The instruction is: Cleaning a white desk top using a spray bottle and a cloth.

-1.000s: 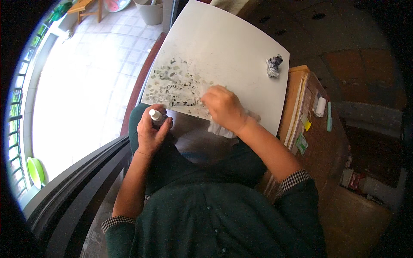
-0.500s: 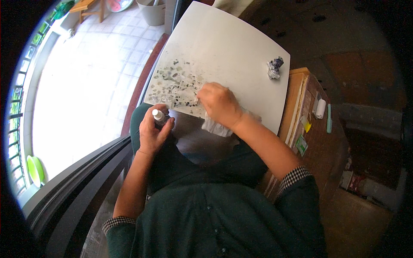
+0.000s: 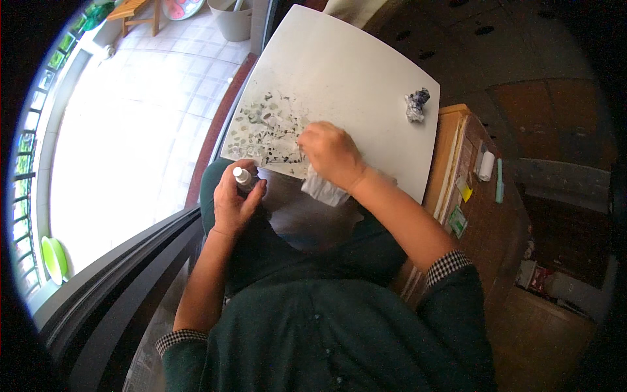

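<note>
A large white board (image 3: 346, 72) lies before me, its near edge over my lap. Grey and black flecks and smears (image 3: 268, 130) mark its near left part. My left hand (image 3: 227, 202), at the near left corner, is wrapped round a small bottle (image 3: 241, 178) with a white cap or spray top. Over the smeared area's right side, my right hand (image 3: 333, 153) is closed, knuckles up. A crumpled white tissue or cloth (image 3: 323, 191) comes out from under it and hangs over the board's near edge; my fingers hide the gripped part.
A crumpled, dark-stained wad (image 3: 416, 108) lies at the board's right side. On the wooden cabinet (image 3: 483, 222) to the right are a white roll (image 3: 486, 166) and a turquoise stick-like item (image 3: 500, 181). Left of me runs a dark door frame, with a tiled floor (image 3: 196, 72) beyond.
My right hand has shifted slightly left and away from me, and the white tissue or cloth has moved left with it. My left hand keeps the bottle in nearly the same place.
</note>
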The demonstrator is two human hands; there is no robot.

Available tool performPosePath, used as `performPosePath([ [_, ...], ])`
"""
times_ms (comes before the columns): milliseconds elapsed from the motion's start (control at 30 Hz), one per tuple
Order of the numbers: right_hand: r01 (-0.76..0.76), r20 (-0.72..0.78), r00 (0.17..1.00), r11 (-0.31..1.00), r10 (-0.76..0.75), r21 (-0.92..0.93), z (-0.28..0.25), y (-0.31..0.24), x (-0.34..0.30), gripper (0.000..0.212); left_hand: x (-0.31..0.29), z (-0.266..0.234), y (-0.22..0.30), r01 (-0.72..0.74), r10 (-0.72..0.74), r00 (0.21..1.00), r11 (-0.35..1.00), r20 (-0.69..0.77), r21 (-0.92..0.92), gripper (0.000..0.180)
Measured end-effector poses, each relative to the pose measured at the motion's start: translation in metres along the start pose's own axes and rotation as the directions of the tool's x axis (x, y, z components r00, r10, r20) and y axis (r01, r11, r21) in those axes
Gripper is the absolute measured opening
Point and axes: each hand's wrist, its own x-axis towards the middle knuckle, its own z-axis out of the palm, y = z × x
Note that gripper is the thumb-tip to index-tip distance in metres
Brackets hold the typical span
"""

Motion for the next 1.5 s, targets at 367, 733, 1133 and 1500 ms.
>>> performPosePath([
  [367,0.038,0.0,0.999,0.997,-0.038,-0.066,-0.001,-0.005,-0.004,0.006,-0.002,0.0,0.001,-0.002,0.003,1.0,0.999,-0.002,0.035,0.043],
  [733,-0.121,-0.036,0.992,0.99,0.119,-0.068,-0.002,0.032,0.033,0.008,0.002,0.006,0.001,-0.018,0.018,1.0,1.0,-0.003,-0.011,0.042],
  [1133,-0.051,-0.073,0.996,0.989,0.041,-0.138,-0.003,0.022,0.027,0.004,0.005,0.004,0.005,-0.054,0.054,0.998,0.998,-0.011,-0.011,0.042],
  [1500,-0.008,0.144,0.989,0.994,0.024,-0.112,-0.012,0.009,0.018,0.007,0.003,0.0,0.007,-0.026,0.026,1.0,1.0,-0.005,0.015,0.041],
])
